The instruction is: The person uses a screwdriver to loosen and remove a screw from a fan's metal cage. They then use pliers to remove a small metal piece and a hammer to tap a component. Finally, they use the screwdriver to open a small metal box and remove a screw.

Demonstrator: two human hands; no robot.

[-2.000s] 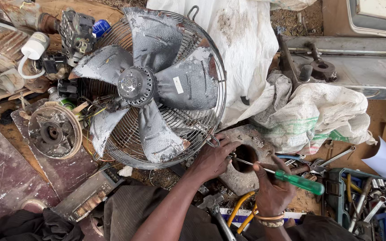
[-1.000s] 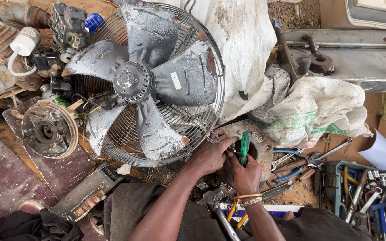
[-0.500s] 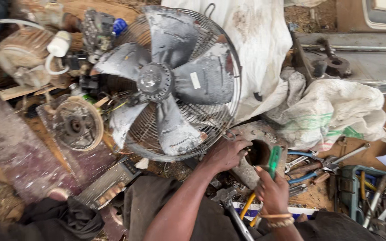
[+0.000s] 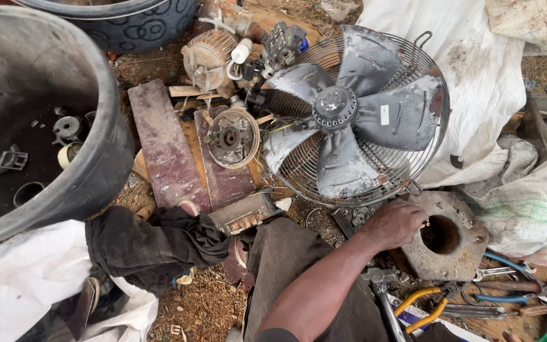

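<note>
Grey dusty fan [image 4: 349, 120], five blades, round wire guard, left hand [image 4: 394, 223] beside rim.

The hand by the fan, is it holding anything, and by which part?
The left hand rests on the rim of the round block beside the fan; whether it grips anything cannot be told.

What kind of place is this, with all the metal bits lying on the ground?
Probably an open-air repair or scrap workshop, set on bare earth. A caged metal fan lies flat among old motor parts, pliers and spanners are scattered nearby, and the person's left hand rests by a ring-shaped concrete block.
</note>
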